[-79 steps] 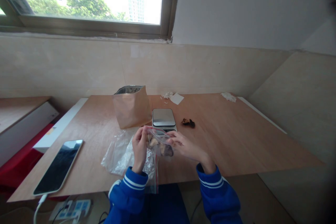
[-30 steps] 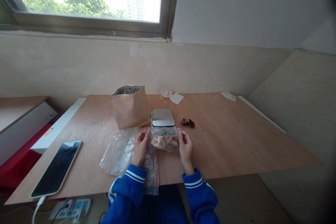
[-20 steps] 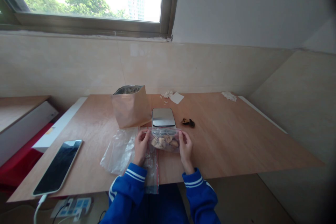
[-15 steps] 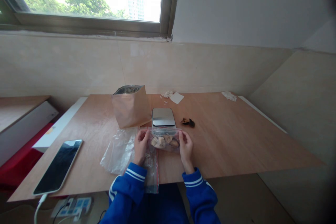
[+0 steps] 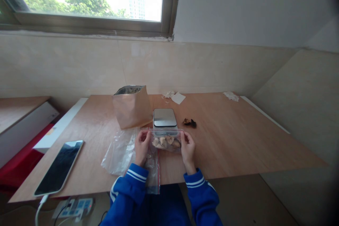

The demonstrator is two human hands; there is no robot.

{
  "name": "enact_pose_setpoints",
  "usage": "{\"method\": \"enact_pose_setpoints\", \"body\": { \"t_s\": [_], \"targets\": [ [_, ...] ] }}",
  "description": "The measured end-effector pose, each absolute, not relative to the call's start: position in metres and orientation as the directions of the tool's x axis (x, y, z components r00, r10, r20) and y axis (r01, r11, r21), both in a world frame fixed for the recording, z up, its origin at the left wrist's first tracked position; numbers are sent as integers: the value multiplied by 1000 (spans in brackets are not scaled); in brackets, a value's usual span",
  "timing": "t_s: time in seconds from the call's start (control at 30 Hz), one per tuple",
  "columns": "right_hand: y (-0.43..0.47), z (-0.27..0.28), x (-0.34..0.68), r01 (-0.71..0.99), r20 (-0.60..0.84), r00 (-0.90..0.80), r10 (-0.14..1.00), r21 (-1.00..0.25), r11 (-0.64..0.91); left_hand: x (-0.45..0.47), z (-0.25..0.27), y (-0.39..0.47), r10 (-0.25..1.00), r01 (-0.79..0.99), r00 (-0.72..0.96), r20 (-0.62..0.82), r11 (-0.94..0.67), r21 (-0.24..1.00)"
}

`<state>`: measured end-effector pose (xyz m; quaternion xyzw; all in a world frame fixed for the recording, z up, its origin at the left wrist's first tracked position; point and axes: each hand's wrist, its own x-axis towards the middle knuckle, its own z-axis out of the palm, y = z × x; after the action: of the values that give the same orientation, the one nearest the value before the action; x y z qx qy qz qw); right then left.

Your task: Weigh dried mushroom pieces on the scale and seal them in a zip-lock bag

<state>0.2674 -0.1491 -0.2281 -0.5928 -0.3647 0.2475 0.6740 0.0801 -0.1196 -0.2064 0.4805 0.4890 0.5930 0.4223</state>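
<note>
A clear zip-lock bag with several pale and brown dried pieces, which look like dried mushrooms, is stretched between my hands near the table's front. My left hand pinches its upper left corner, and my right hand pinches the upper right one. Just behind the bag lies a small digital scale with a bare silver plate. Under and beside my left hand are empty clear plastic bags, one with a red strip hanging over the table edge.
An open brown foil-lined pouch stands behind the bags. Dark dried pieces lie right of the scale. White scraps and a crumpled tissue are near the wall. A phone charges at the left, above a power strip.
Both hands keep their pinch on the bag's top corners. The dried pieces inside have shifted very slightly; otherwise the view is almost the same.
</note>
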Motion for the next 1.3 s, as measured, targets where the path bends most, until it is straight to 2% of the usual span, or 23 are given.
{"method": "enact_pose_setpoints", "body": {
  "t_s": [0.23,0.47,0.97,1.3],
  "targets": [
    [-149,-226,264,3,148,582,800,-984,180,82,-210,-118,986,-112,-119,114,-127,985],
    [-151,-220,263,-19,116,511,852,-989,146,83,-209,-120,989,-132,-103,103,-117,984],
    [-150,-224,267,33,138,565,814,-989,145,84,-206,-120,987,-123,-124,102,-117,985],
    [-151,-223,267,-5,119,562,818,-989,147,85,-208,-121,989,-121,-85,125,-135,984]
  ]
}}
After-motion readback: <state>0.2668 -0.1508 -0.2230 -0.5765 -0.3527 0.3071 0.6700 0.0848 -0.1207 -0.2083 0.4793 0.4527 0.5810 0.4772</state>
